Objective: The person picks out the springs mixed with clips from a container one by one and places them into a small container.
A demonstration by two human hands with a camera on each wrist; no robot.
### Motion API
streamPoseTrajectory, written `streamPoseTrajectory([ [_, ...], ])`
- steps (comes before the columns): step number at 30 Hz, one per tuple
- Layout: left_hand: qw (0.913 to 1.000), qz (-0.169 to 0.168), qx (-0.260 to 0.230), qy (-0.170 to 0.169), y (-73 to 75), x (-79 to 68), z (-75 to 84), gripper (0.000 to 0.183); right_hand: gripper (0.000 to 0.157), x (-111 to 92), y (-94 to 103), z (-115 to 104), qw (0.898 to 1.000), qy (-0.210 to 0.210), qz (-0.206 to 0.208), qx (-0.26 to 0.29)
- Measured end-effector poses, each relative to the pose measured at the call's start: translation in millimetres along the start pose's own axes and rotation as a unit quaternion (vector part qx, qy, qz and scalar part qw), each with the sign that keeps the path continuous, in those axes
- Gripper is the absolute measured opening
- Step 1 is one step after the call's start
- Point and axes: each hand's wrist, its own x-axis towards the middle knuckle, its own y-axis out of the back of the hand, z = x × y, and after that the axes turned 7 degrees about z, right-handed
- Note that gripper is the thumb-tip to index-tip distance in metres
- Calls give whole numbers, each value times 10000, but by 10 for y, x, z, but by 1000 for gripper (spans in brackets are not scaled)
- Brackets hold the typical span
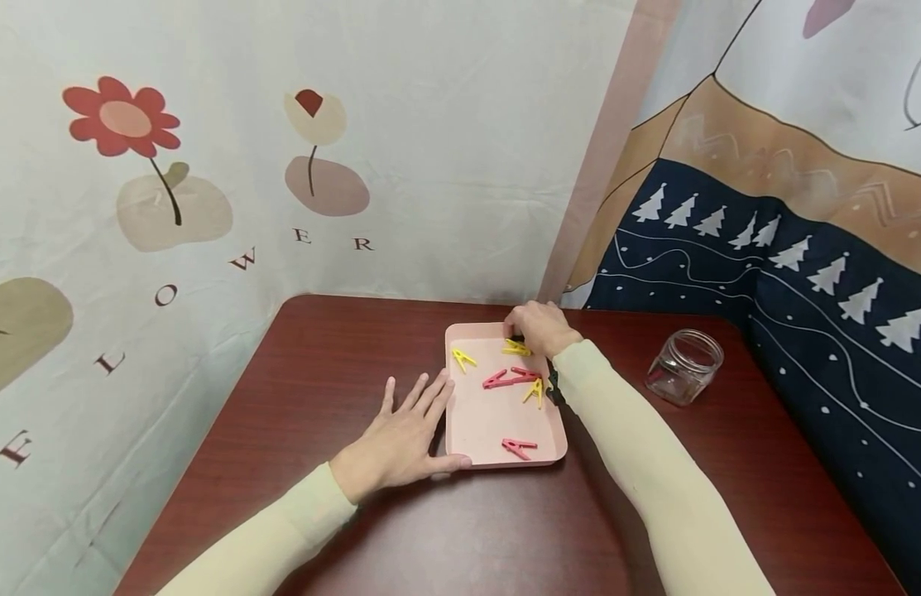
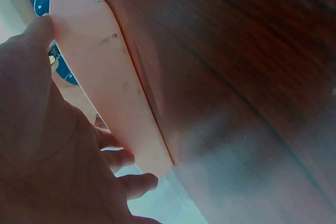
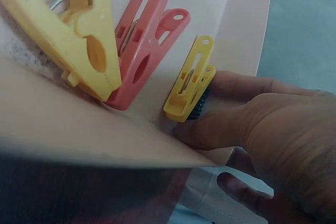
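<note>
A shallow pink tray [image 1: 478, 426] lies on the table, with several yellow and red clothespins in it. My left hand [image 1: 400, 439] rests against its left side, fingers spread and thumb at the near rim. At the far right corner, my right hand [image 1: 540, 328] reaches in over the rim. Its thumb and forefinger pinch a dark ridged thing [image 3: 197, 109], mostly hidden behind a yellow clothespin [image 3: 190, 80]. A red clothespin [image 3: 142, 51] and a larger-looking yellow one [image 3: 89, 35] lie closer to the wrist camera. Another red clothespin [image 1: 518, 448] sits near the tray's front.
To the right of the tray stands a clear glass jar [image 1: 683, 367] without a lid. The brown table [image 1: 341, 356] meets a pale printed curtain [image 1: 445, 165] behind and a dark blue one [image 1: 683, 240] at the right.
</note>
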Motion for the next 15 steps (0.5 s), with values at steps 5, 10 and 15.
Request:
streamPoseTrajectory([
  [5,10000,8,-3,-34,-11,10,-7,126,24,3,-7,12,9999,51,-32,-137],
  [10,10000,-32,-3,-33,2,15,-10,126,24,-9,22,13,9995,-2,-92,-290],
  [15,10000,-48,-20,-33,9,16,-12,126,23,-48,88,-15,9987,-111,-226,-436],
])
